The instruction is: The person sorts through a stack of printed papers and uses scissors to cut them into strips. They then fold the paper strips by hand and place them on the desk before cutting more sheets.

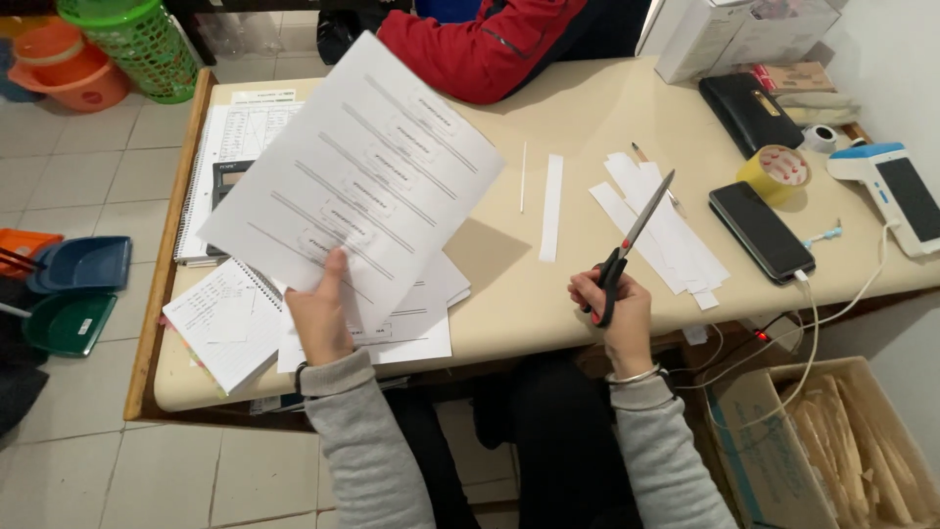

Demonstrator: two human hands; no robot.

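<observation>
My left hand (321,312) holds a white printed sheet (354,176) by its lower edge, lifted and tilted over the desk's left side. My right hand (613,312) grips black-and-red scissors (632,240) with the blades closed and pointing up to the right. A pile of cut paper strips (662,223) lies just beyond the blades. One long strip (551,208) and a thin sliver (523,176) lie in the middle of the beige desk (578,108). More printed sheets (421,318) rest under the raised one.
Spiral notebooks (227,323) and a calculator (223,181) sit at left. A black phone (761,232) on a cable, yellow tape roll (774,173), black case (749,110) and card terminal (896,194) are at right. A person's red sleeve (480,49) rests opposite. A cardboard box (832,441) stands below.
</observation>
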